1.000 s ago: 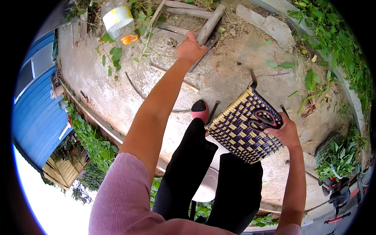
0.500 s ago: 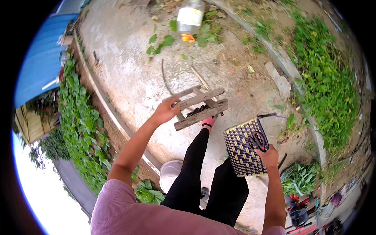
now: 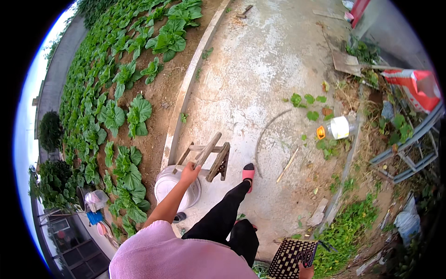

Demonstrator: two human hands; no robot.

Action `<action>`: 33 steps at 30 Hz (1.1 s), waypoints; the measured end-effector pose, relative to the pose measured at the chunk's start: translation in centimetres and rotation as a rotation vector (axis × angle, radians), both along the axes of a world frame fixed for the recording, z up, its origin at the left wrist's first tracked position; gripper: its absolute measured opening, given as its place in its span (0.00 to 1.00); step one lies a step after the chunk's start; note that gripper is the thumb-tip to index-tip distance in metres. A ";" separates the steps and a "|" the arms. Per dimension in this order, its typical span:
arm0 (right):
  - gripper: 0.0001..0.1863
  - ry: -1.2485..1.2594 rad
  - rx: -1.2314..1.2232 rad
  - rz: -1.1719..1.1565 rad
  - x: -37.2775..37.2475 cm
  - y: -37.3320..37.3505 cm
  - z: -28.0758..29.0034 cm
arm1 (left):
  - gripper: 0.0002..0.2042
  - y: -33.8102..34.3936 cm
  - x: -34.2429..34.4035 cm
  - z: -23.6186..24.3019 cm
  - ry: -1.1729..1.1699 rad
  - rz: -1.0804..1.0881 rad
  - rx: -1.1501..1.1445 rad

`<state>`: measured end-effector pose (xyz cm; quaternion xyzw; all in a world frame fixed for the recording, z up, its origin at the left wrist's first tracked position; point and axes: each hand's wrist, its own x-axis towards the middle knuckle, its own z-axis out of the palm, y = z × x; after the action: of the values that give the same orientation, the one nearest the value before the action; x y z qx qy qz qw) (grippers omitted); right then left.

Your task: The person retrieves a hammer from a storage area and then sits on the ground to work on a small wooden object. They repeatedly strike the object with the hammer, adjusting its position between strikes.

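Note:
My left hand (image 3: 189, 173) grips a weathered wooden stool (image 3: 210, 148) by one bar, above a white plastic bucket (image 3: 165, 186). At the lower right my right hand (image 3: 305, 272) is closed on a woven black-and-cream seat (image 3: 285, 255) with metal legs, together with a pair of scissors (image 3: 304, 257). My pink slipper (image 3: 247, 175) rests on the concrete, right of the wooden stool.
Leafy vegetable beds (image 3: 137, 116) line the concrete path (image 3: 251, 69) at left. A plastic jug with an orange cap (image 3: 339, 126), a thin stick (image 3: 287, 165), a curved strip and leaves lie at right, near a metal frame (image 3: 409, 162) and a red-and-white sack (image 3: 413, 88).
My view has swung left along the path and vegetable bed. The wooden stool is lifted and carried beside the bucket; the woven seat has moved down to the lower edge.

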<state>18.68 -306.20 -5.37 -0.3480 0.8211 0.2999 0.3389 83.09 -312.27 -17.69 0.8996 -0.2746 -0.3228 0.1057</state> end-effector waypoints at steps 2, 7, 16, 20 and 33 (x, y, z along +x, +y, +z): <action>0.31 -0.328 -0.137 0.097 0.7 -3.8 4.5 | 0.20 3.6 2.5 -0.1 0.106 0.174 -0.018; 0.50 0.304 0.368 0.336 0.5 -6.9 0.1 | 0.17 3.0 2.7 4.7 0.360 0.625 -0.101; 0.50 0.146 0.006 0.518 14.2 -34.9 4.5 | 0.14 4.0 -0.8 7.5 0.577 1.252 -0.317; 0.48 0.029 -0.181 0.723 18.1 -46.7 2.0 | 0.14 2.1 -1.7 7.3 0.496 1.409 -0.339; 0.31 -0.292 -0.373 1.463 39.7 -79.8 3.6 | 0.14 -12.6 -3.2 9.9 0.436 1.874 -0.503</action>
<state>58.40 -386.02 -1.80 -0.8900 0.3657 0.2552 0.0951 79.88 -324.92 -7.75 0.6256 0.5118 -0.1996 0.5539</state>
